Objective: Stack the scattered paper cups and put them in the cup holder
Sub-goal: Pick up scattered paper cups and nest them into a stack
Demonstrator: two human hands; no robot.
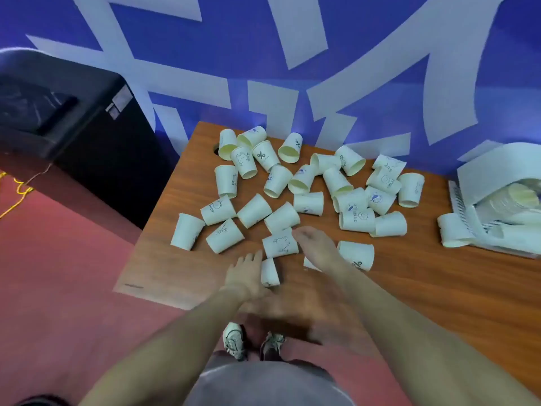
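Observation:
Many white paper cups [307,183] lie scattered on their sides across the wooden table [439,282]. My left hand [245,273] is near the table's front edge and grips a small paper cup [269,272] lying against its palm. My right hand [317,244] reaches over the table with its fingers apart. Its fingertips touch the rim end of a cup with a drawing [279,244]. Another cup [309,264] is partly hidden under my right wrist. At the right edge, a white curved cup holder [497,174] has a stack of cups [521,197] inside it.
A black bin [67,121] stands left of the table, on the red floor [58,273]. A blue and white wall [292,68] runs behind the table. One cup [453,230] lies beside the holder. My shoes [251,341] show below the table edge.

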